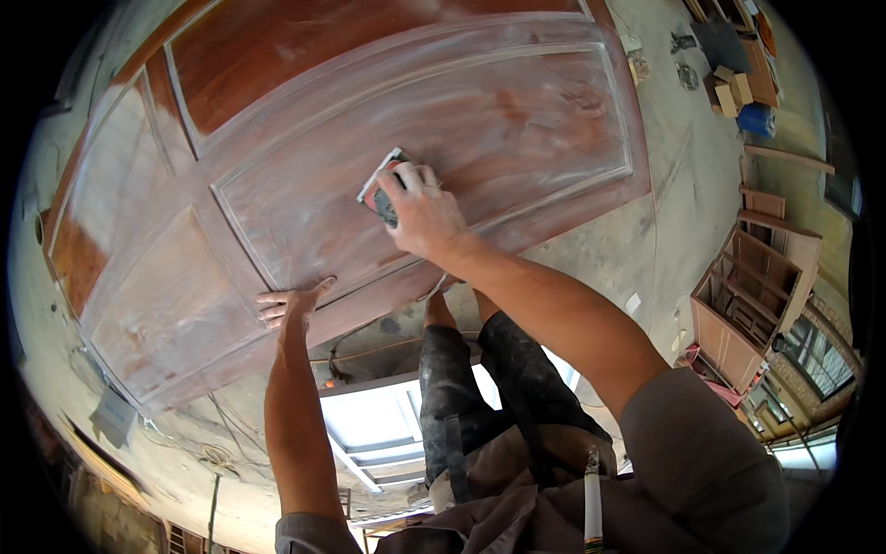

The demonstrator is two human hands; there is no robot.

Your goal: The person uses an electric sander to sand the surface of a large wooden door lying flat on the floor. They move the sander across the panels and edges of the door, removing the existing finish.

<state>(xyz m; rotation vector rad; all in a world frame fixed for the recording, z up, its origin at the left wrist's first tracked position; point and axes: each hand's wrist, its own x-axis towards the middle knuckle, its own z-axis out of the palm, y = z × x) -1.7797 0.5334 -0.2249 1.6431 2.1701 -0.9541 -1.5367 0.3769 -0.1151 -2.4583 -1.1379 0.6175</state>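
A large reddish-brown panelled wooden door [318, 222] lies flat before me, with raised mouldings round its recessed panels. Whitish dust hazes much of its surface, while the far panel stays glossier and redder. My right hand [425, 210] is wrapped over a handheld sander [378, 187] with a dark and red body and a pale flat pad. The pad rests on the wide near panel, slightly left of its middle. On the door's near frame my left hand [293, 300] lies with fingers spread, holding nothing, by the lower left corner of that panel.
Wooden cabinet frames [743, 305] stand at the right. An opened cardboard box [732, 92] and a blue container [757, 120] sit at the far right. A white panelled piece [378, 429] lies behind my legs. Cords trail over the concrete floor [688, 185]. A cigarette [592, 508] shows low in view.
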